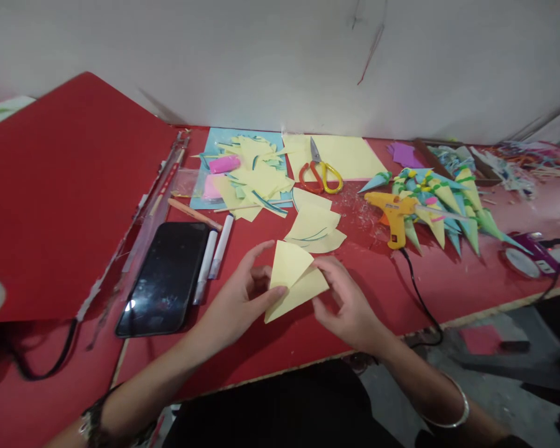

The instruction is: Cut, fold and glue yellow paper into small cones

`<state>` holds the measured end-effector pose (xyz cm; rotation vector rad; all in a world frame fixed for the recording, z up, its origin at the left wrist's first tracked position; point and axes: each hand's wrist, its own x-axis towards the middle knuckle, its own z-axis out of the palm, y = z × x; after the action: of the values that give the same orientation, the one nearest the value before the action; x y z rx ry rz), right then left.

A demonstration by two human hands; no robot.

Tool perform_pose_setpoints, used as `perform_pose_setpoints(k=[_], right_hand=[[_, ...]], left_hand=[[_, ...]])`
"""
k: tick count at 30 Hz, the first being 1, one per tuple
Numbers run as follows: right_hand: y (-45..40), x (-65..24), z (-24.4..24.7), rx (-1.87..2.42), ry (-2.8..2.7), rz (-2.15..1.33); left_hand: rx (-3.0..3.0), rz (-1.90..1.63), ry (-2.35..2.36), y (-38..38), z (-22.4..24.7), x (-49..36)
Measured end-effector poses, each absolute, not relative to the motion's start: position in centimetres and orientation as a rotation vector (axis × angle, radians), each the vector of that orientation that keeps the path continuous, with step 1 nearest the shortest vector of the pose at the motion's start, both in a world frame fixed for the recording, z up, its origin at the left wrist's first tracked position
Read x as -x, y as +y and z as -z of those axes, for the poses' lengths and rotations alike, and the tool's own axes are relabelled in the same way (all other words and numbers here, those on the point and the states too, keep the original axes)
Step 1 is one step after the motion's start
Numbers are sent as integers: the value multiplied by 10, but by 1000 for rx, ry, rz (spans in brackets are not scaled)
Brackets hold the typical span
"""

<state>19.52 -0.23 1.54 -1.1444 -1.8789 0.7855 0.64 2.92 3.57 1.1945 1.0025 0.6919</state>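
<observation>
One piece of yellow paper [287, 274] is held up over the front of the red tabletop [452, 286], between the two hands. It is pinched by the left hand [240, 292], with the thumb pressed on top. Its right side is touched by the curled fingers of the right hand [350, 305], but whether it is pinched there cannot be told. The paper has been partly folded over, and it seems that a cone has only just been started. Many paper cones [441, 190] have been made already, in yellow, blue and green, and are heaped at the right, some tied with green bands. Just behind the hands, a few cut pieces [310, 224] are left flat, not yet rolled. Lots of cutting seems to be done, as a big heap of scraps [256, 168] has been left further back. Some tiny dark marks can be seen on the yellow glue gun [394, 208], but they are too small to be read. No brand can be read on the black phone [165, 280] or the two white markers [206, 267].
</observation>
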Motion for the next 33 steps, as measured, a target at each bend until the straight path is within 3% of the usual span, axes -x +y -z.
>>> perform_pose_setpoints(k=[5,8,17,33], right_hand=[[-2,-205,-11,1069,-2318,86],[0,-205,-11,1030,-2429,244],[8,-202,-7,1006,-2605,-143],[19,-194,-11,1149,-2422,-584]], left_hand=[[-1407,-645,1100,33,-31,-3],[-1682,-542,1129,34,-22,0],[-2665,-376,1155,19,-17,11],[-2840,-392,1042,13,-11,29]])
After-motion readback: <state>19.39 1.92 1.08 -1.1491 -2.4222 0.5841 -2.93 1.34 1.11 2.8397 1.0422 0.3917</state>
